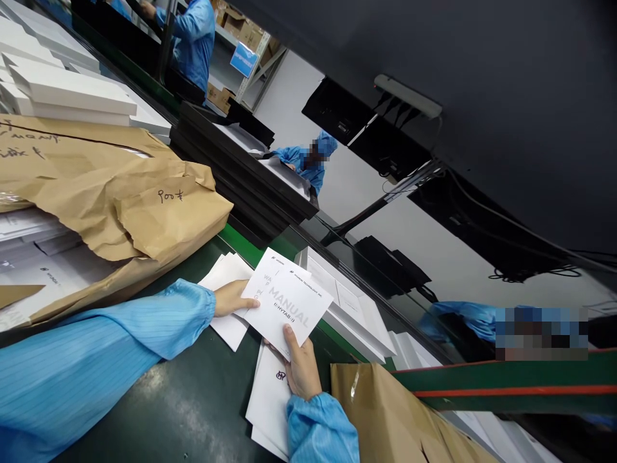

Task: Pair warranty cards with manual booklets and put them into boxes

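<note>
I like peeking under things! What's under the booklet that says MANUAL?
Under the manual booklet lie more white sheets, fanned out. Both hands, left and right, hold it. What's printed underneath is covered.

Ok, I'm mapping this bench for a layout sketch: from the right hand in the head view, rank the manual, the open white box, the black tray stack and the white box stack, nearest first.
1. Manual: held in the right hand, at its fingertips.
2. Open white box: just beyond the manual, slightly right.
3. Black tray stack: farther up the belt, to the left.
4. White box stack: farthest, top left behind the brown paper.
</note>
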Motion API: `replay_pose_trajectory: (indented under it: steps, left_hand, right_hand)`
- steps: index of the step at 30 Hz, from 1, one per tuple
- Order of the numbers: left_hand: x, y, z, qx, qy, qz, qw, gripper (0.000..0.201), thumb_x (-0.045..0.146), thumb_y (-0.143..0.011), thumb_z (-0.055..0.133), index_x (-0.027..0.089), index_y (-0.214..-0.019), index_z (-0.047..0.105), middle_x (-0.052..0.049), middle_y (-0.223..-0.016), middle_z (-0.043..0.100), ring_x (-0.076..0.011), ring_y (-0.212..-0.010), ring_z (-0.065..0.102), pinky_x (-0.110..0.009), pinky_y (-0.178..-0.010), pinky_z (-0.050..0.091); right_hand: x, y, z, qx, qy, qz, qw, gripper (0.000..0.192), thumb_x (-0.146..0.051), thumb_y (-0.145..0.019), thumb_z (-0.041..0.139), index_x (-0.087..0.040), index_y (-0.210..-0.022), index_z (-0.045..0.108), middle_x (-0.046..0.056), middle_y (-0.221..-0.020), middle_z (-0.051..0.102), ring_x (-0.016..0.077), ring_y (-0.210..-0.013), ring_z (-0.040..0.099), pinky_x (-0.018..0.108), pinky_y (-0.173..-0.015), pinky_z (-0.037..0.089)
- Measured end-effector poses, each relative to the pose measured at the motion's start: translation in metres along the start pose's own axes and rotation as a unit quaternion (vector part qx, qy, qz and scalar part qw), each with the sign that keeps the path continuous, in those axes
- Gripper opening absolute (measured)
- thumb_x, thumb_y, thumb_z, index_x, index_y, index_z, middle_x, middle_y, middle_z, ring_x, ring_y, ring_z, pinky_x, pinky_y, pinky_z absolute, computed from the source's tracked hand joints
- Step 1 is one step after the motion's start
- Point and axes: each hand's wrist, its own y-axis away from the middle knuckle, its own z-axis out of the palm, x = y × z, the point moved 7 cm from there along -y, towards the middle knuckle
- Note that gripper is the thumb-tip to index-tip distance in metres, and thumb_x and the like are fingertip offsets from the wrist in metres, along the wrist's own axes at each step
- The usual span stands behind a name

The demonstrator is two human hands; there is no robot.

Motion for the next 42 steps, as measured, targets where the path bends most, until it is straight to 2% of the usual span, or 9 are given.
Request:
replay_pose_trajectory:
  steps: [7, 11, 15, 26, 42]
  left_hand:
    - [0.0025, 0.0015, 0.0009, -0.005, 0.015, -0.004, 1.000, 0.043, 0.030, -0.064, 0.053, 0.014, -0.103, 0.046, -0.006, -0.102, 0.053, -0.0206, -0.093, 0.047, -0.033, -0.081, 0.035]
    - [0.0034, 0.0016, 0.0005, -0.002, 0.007, -0.004, 1.000, 0.043, 0.029, -0.064, 0.053, 0.013, -0.104, 0.045, -0.007, -0.102, 0.053, -0.0203, -0.091, 0.048, -0.033, -0.080, 0.035]
    - [0.0038, 0.0012, 0.0001, -0.002, -0.007, 0.002, 1.000, 0.042, 0.028, -0.065, 0.052, 0.013, -0.104, 0.045, -0.006, -0.101, 0.053, -0.0197, -0.091, 0.048, -0.032, -0.080, 0.036]
    - [0.0021, 0.0013, -0.0001, -0.001, -0.019, 0.003, 1.000, 0.041, 0.027, -0.065, 0.051, 0.015, -0.104, 0.046, -0.005, -0.101, 0.053, -0.0188, -0.090, 0.048, -0.030, -0.079, 0.036]
    - [0.0029, 0.0019, -0.0001, 0.000, -0.028, 0.001, 1.000, 0.041, 0.027, -0.065, 0.051, 0.015, -0.105, 0.045, -0.005, -0.103, 0.053, -0.0193, -0.091, 0.047, -0.031, -0.080, 0.036]
  right_hand:
    - [0.0002, -0.0021, -0.0075, 0.012, 0.030, -0.030, 0.999, 0.044, -0.032, -0.060, 0.058, -0.016, -0.100, 0.051, 0.006, -0.091, 0.060, 0.0207, -0.082, 0.054, 0.032, -0.068, 0.045]
    - [0.0004, -0.0014, -0.0049, 0.004, 0.027, -0.024, 0.999, 0.047, -0.033, -0.059, 0.058, -0.016, -0.102, 0.049, 0.007, -0.091, 0.060, 0.0219, -0.081, 0.054, 0.033, -0.065, 0.046]
    - [0.0015, -0.0007, -0.0017, -0.003, 0.026, -0.015, 1.000, 0.042, -0.032, -0.064, 0.054, -0.018, -0.103, 0.048, 0.006, -0.097, 0.057, 0.0199, -0.079, 0.055, 0.030, -0.060, 0.048]
    - [0.0009, -0.0035, -0.0068, 0.010, 0.049, -0.036, 0.998, 0.044, -0.035, -0.057, 0.058, -0.015, -0.097, 0.053, 0.006, -0.084, 0.062, 0.0225, -0.079, 0.055, 0.033, -0.064, 0.047]
    - [0.0018, -0.0035, -0.0067, 0.013, 0.036, -0.029, 0.999, 0.040, -0.033, -0.059, 0.057, -0.015, -0.095, 0.054, 0.006, -0.091, 0.060, 0.0214, -0.084, 0.053, 0.033, -0.068, 0.045]
